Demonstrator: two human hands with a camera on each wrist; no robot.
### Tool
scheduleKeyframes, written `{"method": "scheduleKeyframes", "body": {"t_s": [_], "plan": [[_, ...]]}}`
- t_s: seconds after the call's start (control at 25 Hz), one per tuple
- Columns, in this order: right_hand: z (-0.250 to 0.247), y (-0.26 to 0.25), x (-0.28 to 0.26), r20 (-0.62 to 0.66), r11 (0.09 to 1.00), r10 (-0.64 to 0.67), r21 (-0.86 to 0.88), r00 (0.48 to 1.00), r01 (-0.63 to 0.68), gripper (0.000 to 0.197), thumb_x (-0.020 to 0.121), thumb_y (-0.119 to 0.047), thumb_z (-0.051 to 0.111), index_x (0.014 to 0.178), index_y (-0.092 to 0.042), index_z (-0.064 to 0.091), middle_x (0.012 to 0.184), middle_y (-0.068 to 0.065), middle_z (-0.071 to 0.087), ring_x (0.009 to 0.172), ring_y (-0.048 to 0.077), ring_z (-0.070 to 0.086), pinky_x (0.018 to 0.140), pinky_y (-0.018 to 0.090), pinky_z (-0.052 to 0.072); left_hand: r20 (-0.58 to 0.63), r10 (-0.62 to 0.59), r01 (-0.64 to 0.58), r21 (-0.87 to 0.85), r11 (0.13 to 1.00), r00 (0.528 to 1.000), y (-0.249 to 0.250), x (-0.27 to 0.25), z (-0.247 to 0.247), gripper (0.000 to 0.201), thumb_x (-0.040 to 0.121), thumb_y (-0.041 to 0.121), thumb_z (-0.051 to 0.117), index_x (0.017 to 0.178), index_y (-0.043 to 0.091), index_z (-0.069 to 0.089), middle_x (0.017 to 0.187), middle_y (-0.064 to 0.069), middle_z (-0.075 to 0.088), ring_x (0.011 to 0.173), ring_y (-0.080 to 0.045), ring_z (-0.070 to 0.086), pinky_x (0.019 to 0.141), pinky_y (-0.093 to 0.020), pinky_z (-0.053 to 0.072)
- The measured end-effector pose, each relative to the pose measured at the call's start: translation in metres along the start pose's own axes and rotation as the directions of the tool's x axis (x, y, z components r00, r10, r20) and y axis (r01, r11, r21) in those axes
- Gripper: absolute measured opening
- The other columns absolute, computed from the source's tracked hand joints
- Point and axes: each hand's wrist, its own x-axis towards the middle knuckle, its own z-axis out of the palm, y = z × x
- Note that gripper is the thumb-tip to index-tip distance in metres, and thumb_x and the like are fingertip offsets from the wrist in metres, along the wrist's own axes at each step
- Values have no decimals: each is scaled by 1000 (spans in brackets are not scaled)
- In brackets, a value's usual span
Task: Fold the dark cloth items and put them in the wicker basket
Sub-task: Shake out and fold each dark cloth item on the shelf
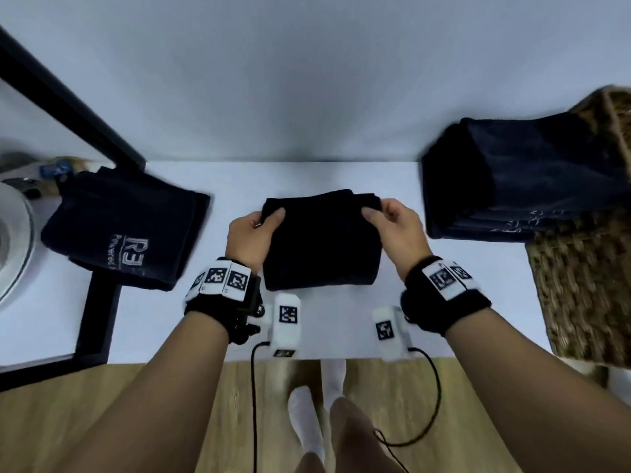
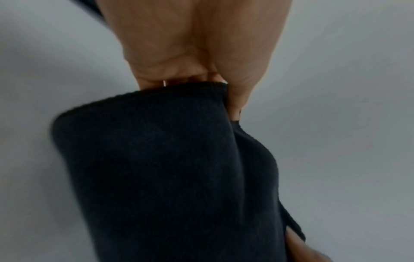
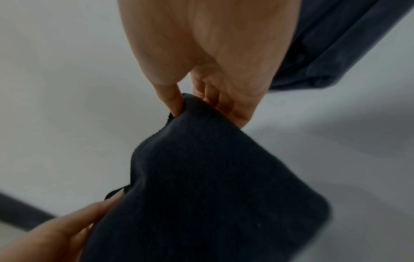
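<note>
A folded dark cloth (image 1: 321, 240) is in the middle of the white table (image 1: 239, 179), held by both hands. My left hand (image 1: 254, 233) pinches its far left corner, thumb on top. My right hand (image 1: 392, 230) pinches the far right corner the same way. In the left wrist view the cloth (image 2: 161, 173) hangs from the left hand (image 2: 197, 58). The right wrist view shows the right hand (image 3: 201, 67) pinching the cloth (image 3: 212, 186). The wicker basket (image 1: 587, 285) stands at the right, with a stack of folded dark cloths (image 1: 519, 179) lying over it.
Another dark cloth with white lettering (image 1: 126, 227) lies at the left on a black-framed tray (image 1: 99, 322). A round grey object (image 1: 13, 240) sits at the far left edge. A black bar (image 1: 68, 93) slants across the upper left. Wooden floor lies below the table's front edge.
</note>
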Motion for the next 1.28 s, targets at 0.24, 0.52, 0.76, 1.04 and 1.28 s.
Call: {"method": "scheduleKeyframes", "body": {"t_s": [0.24, 0.52, 0.76, 1.04, 1.28], "plan": [[16, 32, 78, 32, 931, 97, -356, 995, -79, 29, 84, -35, 68, 65, -18, 54, 65, -2, 54, 70, 19, 53, 70, 33, 43, -132, -158, 176, 129, 976, 978, -13, 59, 12, 40, 85, 41, 66, 62, 8, 61, 72, -15, 64, 70, -26, 60, 70, -38, 51], [13, 29, 67, -85, 884, 172, -426, 981, -192, 43, 84, -56, 61, 95, -15, 60, 88, -4, 65, 89, 19, 62, 83, 33, 50, -267, -196, 243, 153, 958, 944, -27, 60, 0, 43, 62, 60, 73, 71, 18, 66, 80, -5, 70, 80, -26, 67, 83, -42, 56], [24, 23, 37, 128, 822, 277, -545, 952, -166, 41, 84, -48, 63, 96, -9, 60, 92, 4, 66, 87, 22, 63, 74, 32, 50, -130, -298, 321, 226, 920, 946, -26, 29, 2, 55, 57, 56, 81, 85, 12, 62, 95, -8, 70, 88, -27, 68, 87, -43, 55], [-23, -43, -3, -67, 968, 75, -233, 995, -89, 30, 79, -39, 71, 89, -21, 49, 92, 4, 68, 85, 21, 65, 81, 39, 53, 106, -154, 149, 56, 987, 982, 33, -15, 36, 57, 65, 48, 77, 109, 14, 64, 103, -7, 71, 93, -25, 68, 91, -43, 53], [-170, -131, -3, -321, 972, -154, -218, 935, 85, 45, 68, -50, 75, 101, -30, 51, 99, 1, 68, 91, 19, 66, 86, 43, 54, 204, 224, -238, 46, 970, 953, 154, -67, 151, 45, 87, 45, 62, 113, 9, 58, 106, -2, 64, 96, -19, 61, 85, -32, 48]]}}
